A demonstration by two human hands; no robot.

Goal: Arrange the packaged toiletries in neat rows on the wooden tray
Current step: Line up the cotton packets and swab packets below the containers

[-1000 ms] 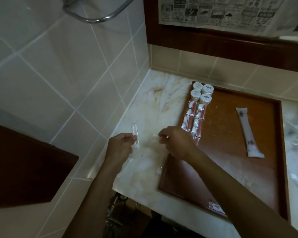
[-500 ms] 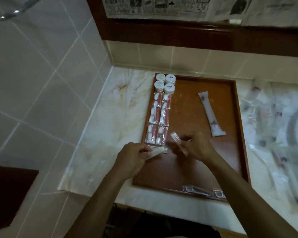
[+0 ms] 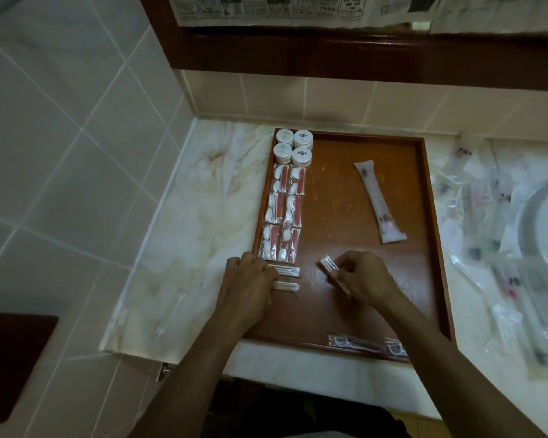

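The wooden tray (image 3: 355, 314) lies on the marble counter. Along its left side stand several small white jars (image 3: 294, 147), with two rows of red-and-white sachets (image 3: 283, 213) below them. Under the sachets lie two packets of cotton swabs (image 3: 287, 278); my left hand (image 3: 250, 279) rests on their left ends at the tray's left rim. My right hand (image 3: 361, 276) is over the tray's middle, holding another swab packet (image 3: 329, 265) tilted. A long white tube sachet (image 3: 378, 202) lies slanted on the tray's right part. A clear packet (image 3: 366, 344) sits at the front rim.
A heap of clear wrapped toiletries (image 3: 500, 248) covers the counter right of the tray, beside a sink rim (image 3: 538, 235). One clear wrapped stick (image 3: 170, 314) lies on the counter left of the tray. Tiled walls close in the left and back.
Both hands came from the counter left of the tray onto the tray. Two swab packets now lie below the sachet rows under my left hand; my right hand still holds one.
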